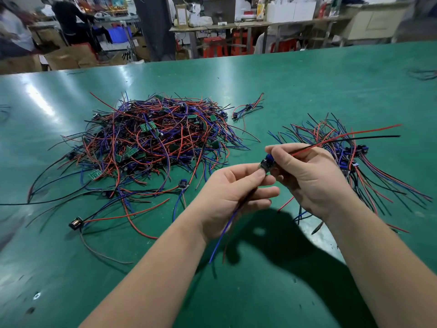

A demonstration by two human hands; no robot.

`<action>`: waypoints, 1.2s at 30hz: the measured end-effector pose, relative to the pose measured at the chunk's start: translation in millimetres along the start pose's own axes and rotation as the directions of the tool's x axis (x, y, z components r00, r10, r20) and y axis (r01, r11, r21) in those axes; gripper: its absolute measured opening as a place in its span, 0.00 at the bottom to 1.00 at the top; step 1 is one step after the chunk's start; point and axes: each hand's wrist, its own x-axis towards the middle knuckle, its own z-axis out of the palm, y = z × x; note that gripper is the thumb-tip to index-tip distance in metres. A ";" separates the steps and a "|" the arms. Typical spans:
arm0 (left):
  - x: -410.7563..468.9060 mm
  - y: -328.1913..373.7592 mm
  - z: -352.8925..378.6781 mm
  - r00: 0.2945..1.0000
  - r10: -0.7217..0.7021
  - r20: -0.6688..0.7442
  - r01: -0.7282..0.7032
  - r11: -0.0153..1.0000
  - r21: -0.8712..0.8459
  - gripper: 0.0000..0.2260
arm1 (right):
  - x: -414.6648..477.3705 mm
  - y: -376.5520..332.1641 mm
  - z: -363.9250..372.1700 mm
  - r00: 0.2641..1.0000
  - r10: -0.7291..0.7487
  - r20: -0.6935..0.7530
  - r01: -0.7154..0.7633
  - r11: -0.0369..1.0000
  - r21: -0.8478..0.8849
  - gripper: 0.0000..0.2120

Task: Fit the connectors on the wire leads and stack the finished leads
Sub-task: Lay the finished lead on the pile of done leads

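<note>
Both hands hold one wire lead above the green table [307, 74]. My left hand [231, 192] pinches the small black and blue connector [266, 164] and grips the blue and dark wires [224, 233] hanging below it. My right hand [309, 176] pinches the same connector from the right, and a red and a black wire [354, 136] stick out past its fingers to the right. A big tangled heap of leads [151, 143] lies at centre left. A neater stack of leads [350, 157] lies on the right, partly behind my right hand.
Loose single leads lie around the heap: one with a black connector [76, 224] at front left, one [247, 108] behind the heap. Beyond the table's far edge are workbenches, red stools [215, 47], cardboard boxes and people.
</note>
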 end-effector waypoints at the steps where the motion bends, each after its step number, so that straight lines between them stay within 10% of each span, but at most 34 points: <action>1: 0.0 0.8 -1.6 1.000 -0.004 0.003 0.004 1.000 0.007 0.10 | 0.1 -0.4 0.3 1.000 0.018 0.001 -0.018 1.000 0.014 0.09; 8: 2.5 5.2 -13.3 0.998 0.022 -0.051 -0.012 0.980 0.200 0.09 | -2.1 2.0 1.5 0.988 0.149 0.037 -0.137 0.966 -0.219 0.15; 17: 3.7 4.9 -17.9 0.998 -0.027 -0.055 0.037 0.982 0.186 0.01 | 0.9 -1.6 -3.3 0.971 0.226 -0.073 -0.230 0.971 -0.061 0.06; 30: -10.9 4.9 -16.5 0.899 -0.348 0.264 0.205 0.870 0.449 0.08 | 13.5 -11.9 -31.7 0.944 0.106 -0.312 -0.105 0.994 0.022 0.08; 36: -6.4 3.3 -13.1 0.947 -0.034 0.319 0.010 0.997 0.078 0.08 | 15.7 -5.6 -26.2 0.932 0.291 -0.214 -0.301 0.954 -0.012 0.12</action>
